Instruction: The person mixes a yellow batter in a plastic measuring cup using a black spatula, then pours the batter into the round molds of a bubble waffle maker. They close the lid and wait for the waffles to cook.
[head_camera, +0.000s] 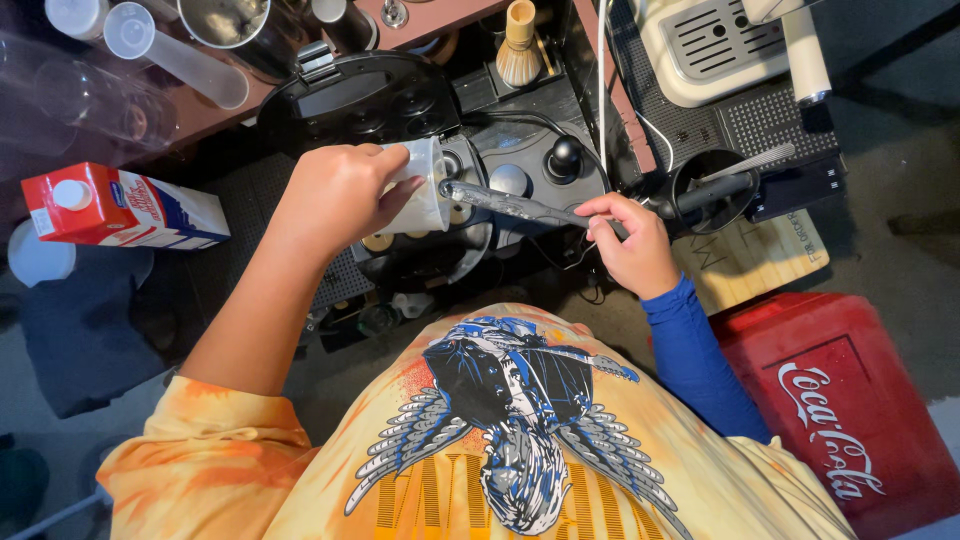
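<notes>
My left hand (335, 195) grips a clear plastic measuring cup (425, 190), tipped on its side with its mouth turned to the right. My right hand (632, 240) pinches the handle of a long clear spatula (510, 205). The spatula's tip reaches into the mouth of the cup. Both are held over a black machine (440, 250) with round holes in its top. What is inside the cup I cannot make out.
A red and white milk carton (115, 208) lies at the left. Clear cups (175, 55) and a metal jug (225, 20) stand at the back left, a bamboo whisk (518, 45) behind. A black portafilter (712, 190) and a red crate (850, 400) are on the right.
</notes>
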